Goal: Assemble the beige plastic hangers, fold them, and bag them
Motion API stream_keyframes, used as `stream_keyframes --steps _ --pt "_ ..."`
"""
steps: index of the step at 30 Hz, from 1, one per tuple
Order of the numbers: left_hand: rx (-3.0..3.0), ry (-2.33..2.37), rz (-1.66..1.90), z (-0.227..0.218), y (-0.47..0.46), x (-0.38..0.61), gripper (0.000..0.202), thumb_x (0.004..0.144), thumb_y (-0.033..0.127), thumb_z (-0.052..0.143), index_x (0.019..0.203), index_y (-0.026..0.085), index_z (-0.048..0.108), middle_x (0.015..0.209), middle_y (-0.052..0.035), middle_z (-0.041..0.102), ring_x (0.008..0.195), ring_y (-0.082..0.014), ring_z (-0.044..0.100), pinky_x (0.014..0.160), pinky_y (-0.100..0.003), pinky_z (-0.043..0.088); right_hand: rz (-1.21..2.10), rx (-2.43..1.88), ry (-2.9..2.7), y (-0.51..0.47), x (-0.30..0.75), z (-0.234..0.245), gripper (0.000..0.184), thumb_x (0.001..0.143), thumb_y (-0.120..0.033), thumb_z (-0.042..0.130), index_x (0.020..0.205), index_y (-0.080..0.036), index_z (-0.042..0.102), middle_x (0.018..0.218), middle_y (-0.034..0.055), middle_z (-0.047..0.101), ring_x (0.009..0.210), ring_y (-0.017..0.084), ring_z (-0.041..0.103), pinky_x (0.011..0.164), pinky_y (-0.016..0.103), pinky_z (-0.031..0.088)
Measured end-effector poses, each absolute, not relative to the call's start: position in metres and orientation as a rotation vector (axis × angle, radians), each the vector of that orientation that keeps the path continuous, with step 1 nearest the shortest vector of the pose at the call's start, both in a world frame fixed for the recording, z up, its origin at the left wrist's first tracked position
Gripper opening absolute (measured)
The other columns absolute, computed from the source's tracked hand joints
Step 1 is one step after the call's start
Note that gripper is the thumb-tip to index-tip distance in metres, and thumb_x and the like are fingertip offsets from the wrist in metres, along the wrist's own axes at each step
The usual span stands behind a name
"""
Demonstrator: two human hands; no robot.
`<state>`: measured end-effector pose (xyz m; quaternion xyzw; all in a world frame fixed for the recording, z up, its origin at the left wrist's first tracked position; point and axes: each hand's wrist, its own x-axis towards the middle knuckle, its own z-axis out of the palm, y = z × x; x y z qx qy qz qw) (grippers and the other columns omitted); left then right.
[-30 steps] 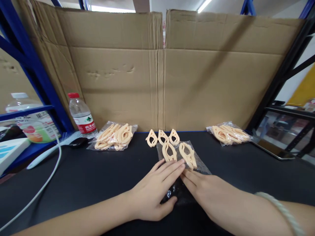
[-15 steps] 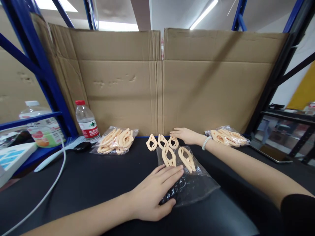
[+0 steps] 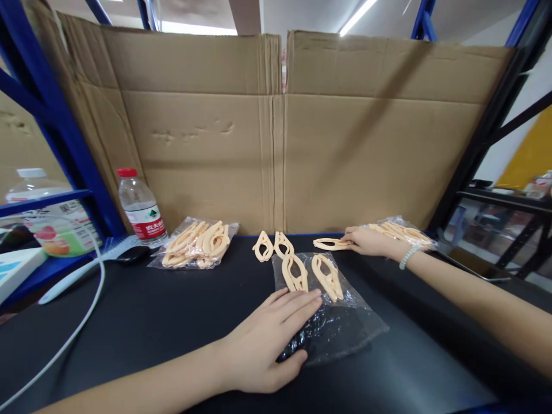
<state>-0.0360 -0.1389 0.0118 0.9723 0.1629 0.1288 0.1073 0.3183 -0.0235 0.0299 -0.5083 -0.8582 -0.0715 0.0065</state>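
Note:
My left hand (image 3: 276,339) lies flat with fingers stretched out on a clear plastic bag (image 3: 349,330), touching the lower end of a peach plastic folding hanger (image 3: 294,273). Another folding hanger (image 3: 326,277) rests on or inside the bag; I cannot tell which. My right hand (image 3: 368,240) grips one end of a folding hanger (image 3: 328,244) that lies sideways behind the bag. Two more stand out to its left, a folding hanger (image 3: 263,247) and its neighbour, a similar hanger (image 3: 283,246), along the table's back edge.
A filled bag of hangers (image 3: 196,244) lies at the left, another packed bag (image 3: 401,230) behind my right hand. A red-capped water bottle (image 3: 144,213), a black mouse (image 3: 134,255), a white cable (image 3: 92,310) and a larger bottle (image 3: 56,224) stand left. Cardboard (image 3: 207,126) walls the back.
My right hand has moved right and closed on the rightmost hanger of the back row, which has shifted right and turned sideways. My left hand stays put; the view has shifted slightly.

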Motion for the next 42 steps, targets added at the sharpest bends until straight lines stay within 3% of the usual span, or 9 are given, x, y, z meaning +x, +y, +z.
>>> stream_keyframes --steps 7,14,19,21,25,31,38,42 --pt "2.89 0.489 0.385 0.01 -0.138 -0.036 0.08 0.082 0.018 0.054 0.151 0.024 0.015 0.158 -0.0064 0.025 0.144 -0.0236 0.028 0.119 -0.048 0.024 -0.12 -1.568 -2.585 -0.026 0.334 0.03 0.028 0.093 -0.021 0.047 0.109 -0.015 0.069 0.105 0.0111 0.071 0.09 0.022 0.065 0.081 0.03 0.048" --pt "2.893 0.486 0.402 0.011 -0.138 -0.036 0.081 0.08 0.017 0.055 0.151 0.023 0.016 0.158 -0.0075 0.026 0.143 -0.0241 0.03 0.118 -0.048 0.026 -0.162 -1.521 -2.558 -0.034 0.333 0.024 0.024 0.092 -0.018 0.047 0.094 -0.013 0.07 0.088 0.0118 0.071 0.078 0.022 0.066 0.074 0.032 0.052" --pt "2.903 0.49 0.368 0.012 -0.139 -0.035 0.078 0.082 0.018 0.054 0.151 0.021 0.017 0.158 -0.0082 0.027 0.143 -0.0232 0.029 0.118 -0.048 0.026 -0.193 -1.358 -2.59 -0.068 0.336 0.013 0.043 0.089 -0.007 0.037 0.123 -0.015 0.061 0.126 0.0131 0.061 0.115 0.023 0.058 0.101 0.04 0.046" --pt "2.902 0.501 0.361 0.012 -0.139 -0.034 0.076 0.083 0.019 0.053 0.15 0.02 0.018 0.158 -0.0082 0.027 0.143 -0.0231 0.029 0.118 -0.049 0.026 -0.19 -1.272 -2.607 -0.088 0.337 0.007 0.047 0.088 -0.005 0.035 0.128 -0.016 0.058 0.13 0.0122 0.059 0.119 0.022 0.056 0.103 0.041 0.046" --pt "2.897 0.502 0.369 0.01 -0.138 -0.034 0.075 0.084 0.019 0.052 0.151 0.02 0.017 0.158 -0.0088 0.027 0.144 -0.0231 0.028 0.118 -0.049 0.025 -0.241 -1.258 -2.589 -0.142 0.332 0.005 0.04 0.095 -0.016 0.04 0.131 -0.018 0.058 0.128 0.0131 0.061 0.115 0.024 0.06 0.1 0.043 0.05" --pt "2.894 0.49 0.407 0.01 -0.137 -0.032 0.076 0.085 0.018 0.052 0.151 0.021 0.017 0.157 -0.0088 0.029 0.143 -0.0243 0.029 0.118 -0.049 0.024 -0.333 -1.264 -2.634 -0.22 0.308 0.008 0.048 0.099 -0.02 0.04 0.146 -0.022 0.041 0.134 0.0129 0.055 0.119 0.025 0.056 0.094 0.038 0.054" --pt "2.915 0.521 0.395 0.009 -0.138 -0.03 0.074 0.087 0.018 0.051 0.152 0.022 0.017 0.157 -0.0077 0.028 0.143 -0.0244 0.029 0.118 -0.049 0.026 -0.443 -1.173 -2.689 -0.256 0.286 0.006 0.046 0.1 -0.034 0.043 0.142 -0.017 0.046 0.125 0.0166 0.06 0.113 0.028 0.058 0.089 0.04 0.056" --pt "2.911 0.518 0.43 0.008 -0.138 -0.031 0.074 0.086 0.017 0.051 0.152 0.023 0.017 0.157 -0.0077 0.028 0.143 -0.0249 0.029 0.117 -0.048 0.027 -0.507 -1.052 -2.694 -0.267 0.273 0.009 0.054 0.098 -0.052 0.039 0.128 -0.011 0.059 0.109 0.0179 0.067 0.099 0.029 0.064 0.079 0.039 0.058"
